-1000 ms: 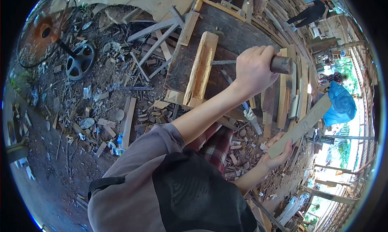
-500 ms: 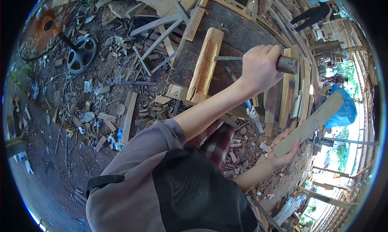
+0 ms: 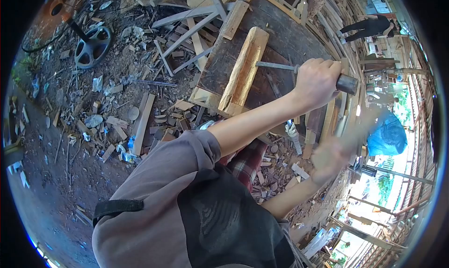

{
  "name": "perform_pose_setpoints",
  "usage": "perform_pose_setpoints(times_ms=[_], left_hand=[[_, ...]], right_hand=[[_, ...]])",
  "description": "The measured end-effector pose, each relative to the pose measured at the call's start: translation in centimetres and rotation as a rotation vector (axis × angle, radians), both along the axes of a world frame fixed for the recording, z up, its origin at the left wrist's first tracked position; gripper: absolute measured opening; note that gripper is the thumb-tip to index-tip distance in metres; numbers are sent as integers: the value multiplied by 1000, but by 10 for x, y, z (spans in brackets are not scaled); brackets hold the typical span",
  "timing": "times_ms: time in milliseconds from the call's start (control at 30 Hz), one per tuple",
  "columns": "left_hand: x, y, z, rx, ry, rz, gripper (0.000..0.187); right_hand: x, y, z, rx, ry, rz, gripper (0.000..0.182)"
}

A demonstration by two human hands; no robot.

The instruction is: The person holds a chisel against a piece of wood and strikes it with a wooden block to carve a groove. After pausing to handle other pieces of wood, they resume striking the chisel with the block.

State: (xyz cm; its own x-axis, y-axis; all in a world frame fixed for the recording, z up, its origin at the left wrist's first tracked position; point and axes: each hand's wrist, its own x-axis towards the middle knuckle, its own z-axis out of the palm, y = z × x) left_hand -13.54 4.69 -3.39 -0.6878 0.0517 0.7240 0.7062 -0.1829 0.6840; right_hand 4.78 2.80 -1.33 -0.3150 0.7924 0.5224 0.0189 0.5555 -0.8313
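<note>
My left hand [image 3: 318, 82] is closed around a chisel [image 3: 278, 66], its dark wooden handle end [image 3: 347, 84] sticking out to the right. The blade tip meets the right side of a long hollowed groove in a pale wood block [image 3: 244, 71]. That block lies on a dark, worn wooden table [image 3: 290, 32]. Lower right, my right hand [image 3: 331, 158] is blurred by motion and grips one end of a flat board [image 3: 360, 130]. The board, also smeared, angles up to the right, below the chisel handle and apart from it.
Wood offcuts [image 3: 145, 123] and scraps litter the ground at left, near a black wheel [image 3: 93, 47]. Crossed slats [image 3: 191, 34] lean beside the table. A blue plastic bag [image 3: 387, 135] hangs at right. A person in dark clothes [image 3: 369, 27] is at the upper right.
My right hand and the board have moved up towards the chisel handle and become blurred. The block, chisel and left hand appear shifted right as the view changes.
</note>
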Motion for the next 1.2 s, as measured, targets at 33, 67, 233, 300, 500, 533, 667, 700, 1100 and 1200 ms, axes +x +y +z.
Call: perform_pose_setpoints(times_ms=[33, 67, 233, 300, 500, 533, 667, 700, 1100, 1200], left_hand=[[0, 3, 0, -6, -7, 5, 23], [0, 6, -1, -13, -12, 5, 22], [-2, 7, -1, 7, -13, -7, 21], [-1, 8, 0, -5, -20, 0, 20], [-1, 9, -2, -17, -27, -13, 20], [-2, 9, -2, -21, -28, -10, 20], [-1, 14, -3, -51, -36, -3, 20], [0, 16, -4, -68, -33, -5, 20], [5, 14, -11, -75, 1, -37, 16], [4, 16, -10, -63, -8, -23, 17]], right_hand=[[-6, 7, -4, 66, -186, -59, 67], [-3, 7, 1, 13, -223, -42, 65], [-7, -10, 35, -67, 333, 243, 65], [-19, -15, 15, -126, -49, 91, 64], [-8, -14, 26, -159, 187, 100, 61], [-4, -9, 14, -216, 217, 108, 61], [-13, -11, -11, -128, -179, -37, 61], [-7, -7, -7, -121, -143, -24, 62], [-26, -28, 24, -108, 262, -49, 33], [21, 29, -21, -484, 330, 384, 48]])
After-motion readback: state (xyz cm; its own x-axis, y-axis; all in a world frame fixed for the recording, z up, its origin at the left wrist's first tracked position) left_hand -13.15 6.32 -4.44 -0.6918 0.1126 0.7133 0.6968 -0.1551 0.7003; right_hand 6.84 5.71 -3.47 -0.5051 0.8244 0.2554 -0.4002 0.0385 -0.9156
